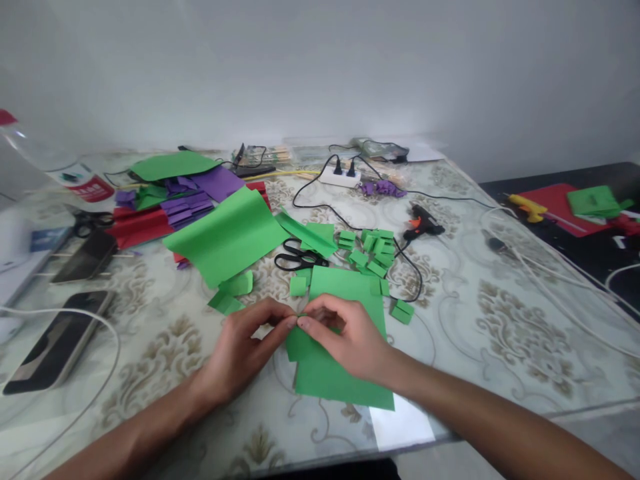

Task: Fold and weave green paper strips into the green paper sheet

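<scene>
My left hand (253, 343) and my right hand (347, 333) meet fingertip to fingertip over a large green paper sheet (345, 383). Both are closed in a pinch on a small piece of green paper (301, 315), mostly hidden by the fingers. Black-handled scissors (300, 255) lie just beyond, partly under green paper. Several small folded green paper pieces (377, 247) are heaped behind my right hand, and one more folded piece (402, 311) sits to its right. Green scraps (230, 293) lie beyond my left hand.
A curved green sheet (230, 233) covers red and purple paper at the back left. Phones (60, 340), a bottle (75, 177) and a white cable line the left. A black glue gun (423, 223) and a white power strip (340, 177) with black cords stand at the back right.
</scene>
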A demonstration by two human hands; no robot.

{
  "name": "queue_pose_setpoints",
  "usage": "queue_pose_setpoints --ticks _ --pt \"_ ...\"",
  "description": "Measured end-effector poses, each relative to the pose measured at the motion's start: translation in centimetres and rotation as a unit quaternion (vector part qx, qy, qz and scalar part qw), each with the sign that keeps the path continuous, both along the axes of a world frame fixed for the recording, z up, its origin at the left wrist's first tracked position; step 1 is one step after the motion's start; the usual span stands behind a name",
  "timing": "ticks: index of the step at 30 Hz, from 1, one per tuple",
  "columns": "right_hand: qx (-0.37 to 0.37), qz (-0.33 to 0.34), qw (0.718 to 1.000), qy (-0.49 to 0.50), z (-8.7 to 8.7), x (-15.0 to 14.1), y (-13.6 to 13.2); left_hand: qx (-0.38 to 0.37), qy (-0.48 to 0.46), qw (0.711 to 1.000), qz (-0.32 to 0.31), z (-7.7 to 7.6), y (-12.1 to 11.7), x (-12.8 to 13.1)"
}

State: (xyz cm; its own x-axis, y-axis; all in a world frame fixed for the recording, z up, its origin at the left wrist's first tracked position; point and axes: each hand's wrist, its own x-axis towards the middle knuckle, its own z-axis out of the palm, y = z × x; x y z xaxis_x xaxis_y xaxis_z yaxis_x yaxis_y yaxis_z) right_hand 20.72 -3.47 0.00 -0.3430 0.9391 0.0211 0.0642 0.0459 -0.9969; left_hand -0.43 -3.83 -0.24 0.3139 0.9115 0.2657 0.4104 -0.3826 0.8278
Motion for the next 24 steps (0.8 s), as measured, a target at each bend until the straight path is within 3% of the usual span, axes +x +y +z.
queue_pose_setpoints --ticks 7,24 --pt "-0.011 -0.024 1.0 0.012 0.4 0.26 0.34 -0.034 -0.01 0.999 -0.002 0.53 0.07 -0.11" --pt "-0.03 -0.018 0.999 0.02 0.16 0.01 0.18 0.006 -0.003 1.0 -0.001 0.3 0.2 0.12"
